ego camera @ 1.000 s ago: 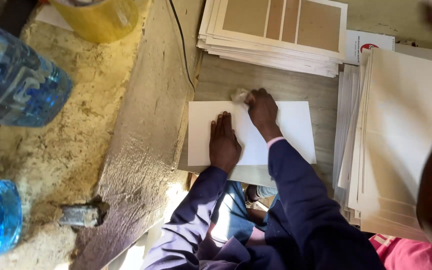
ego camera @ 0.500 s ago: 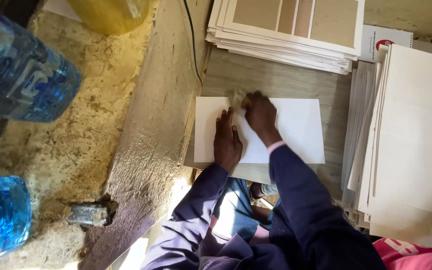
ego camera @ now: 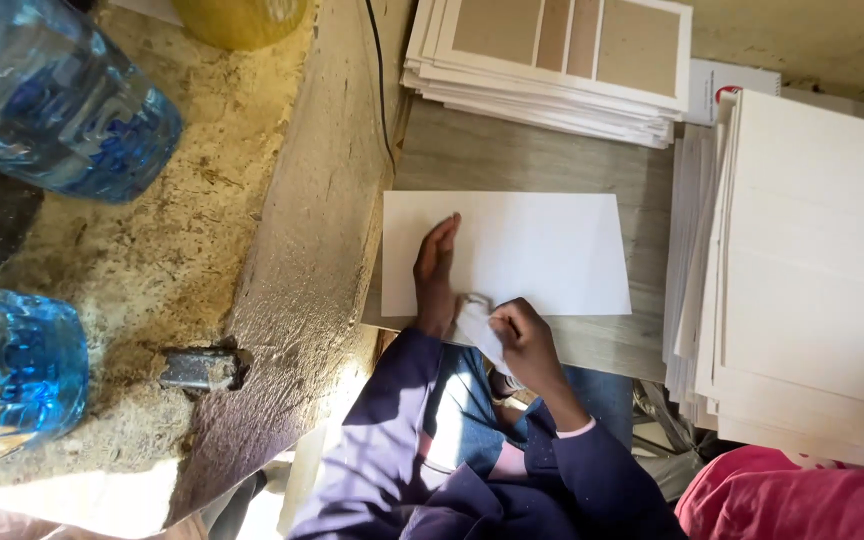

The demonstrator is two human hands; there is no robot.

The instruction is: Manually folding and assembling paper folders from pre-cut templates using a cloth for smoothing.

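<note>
While my left hand [ego camera: 437,275] lies flat, fingers together, on the left end of the sheet [ego camera: 522,250], my right hand [ego camera: 522,335] pinches a white cloth [ego camera: 474,325] at the sheet's near edge.

Sheet: one, white, long axis running left to right on the grey board [ego camera: 512,160]. It lies just far of the right hand; the cloth touches its near-left corner, right beside the left wrist. The left hand is the one already on it; the right is at its rim.

Stacks: two. One of tan-panelled cards [ego camera: 552,60] at the far side, one of plain pale sheets [ego camera: 802,270] at the right, both apart from the single sheet.

Bottles [ego camera: 52,100]: two, blue, well off to the left on rough ground.

Metal stub [ego camera: 197,368]: one, near left.
</note>
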